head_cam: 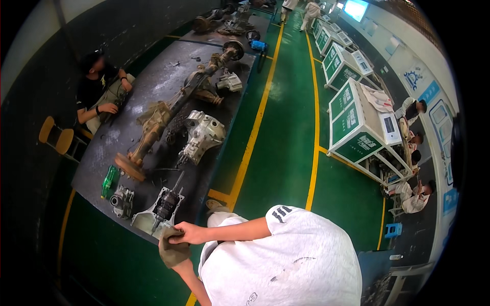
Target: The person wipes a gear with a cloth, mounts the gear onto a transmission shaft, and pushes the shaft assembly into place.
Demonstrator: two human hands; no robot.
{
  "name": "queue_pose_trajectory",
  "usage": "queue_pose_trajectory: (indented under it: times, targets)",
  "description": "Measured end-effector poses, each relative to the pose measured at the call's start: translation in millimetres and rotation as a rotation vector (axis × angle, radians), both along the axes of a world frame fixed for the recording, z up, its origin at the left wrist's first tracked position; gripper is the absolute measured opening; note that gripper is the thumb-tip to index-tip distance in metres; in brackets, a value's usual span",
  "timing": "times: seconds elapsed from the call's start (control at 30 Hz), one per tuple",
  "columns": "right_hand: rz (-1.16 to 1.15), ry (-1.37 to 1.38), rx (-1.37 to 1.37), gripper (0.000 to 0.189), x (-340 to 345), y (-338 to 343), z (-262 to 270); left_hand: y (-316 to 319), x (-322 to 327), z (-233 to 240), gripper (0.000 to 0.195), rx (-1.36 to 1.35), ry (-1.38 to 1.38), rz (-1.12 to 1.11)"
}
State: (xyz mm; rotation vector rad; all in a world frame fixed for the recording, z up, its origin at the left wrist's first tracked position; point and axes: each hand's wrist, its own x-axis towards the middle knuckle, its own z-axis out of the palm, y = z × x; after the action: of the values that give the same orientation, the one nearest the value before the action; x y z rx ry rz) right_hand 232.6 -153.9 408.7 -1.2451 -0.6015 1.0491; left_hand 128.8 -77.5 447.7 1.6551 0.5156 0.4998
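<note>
Both my hands are at the near edge of the dark workbench (134, 91). My right hand (187, 232) grips a brown cloth or glove (174, 252). That fabric covers my left hand (177, 262), of which only the wrist and forearm show bare, so its fingers are hidden. Just beyond my hands lies an opened metal gearbox housing (147, 222) with a gear-covered shaft (166, 204) in it. A smaller metal housing (122, 202) and a green plastic bottle (109, 181) stand or lie to its left.
A rusty axle assembly (172, 103) runs along the bench, beside a large gearbox casing (203, 135). Another person (101, 88) sits at the far side, holding a dark part. Green-and-white cabinets (356, 126) and several seated people are across the aisle. A blue stool (393, 230) is at right.
</note>
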Motion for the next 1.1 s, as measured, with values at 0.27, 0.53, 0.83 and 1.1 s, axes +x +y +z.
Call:
queue_pose_trajectory:
  times: [0.27,0.53,0.83,1.1]
  targets:
    - [0.109,0.041,0.037,0.033,7,-7,4,-7,-5,3,0.047,0.069,0.11,0.148]
    - [0.049,-0.022,0.105,0.043,6,-11,11,-10,-5,-5,0.05,0.596,-0.032,0.164]
    - [0.055,0.004,0.06,0.031,7,-8,-4,-7,0,-9,0.043,-0.189,-0.127,-0.031]
    - [0.158,-0.057,0.058,0.03,15,-13,7,-17,-6,1,0.048,0.243,-0.078,0.188]
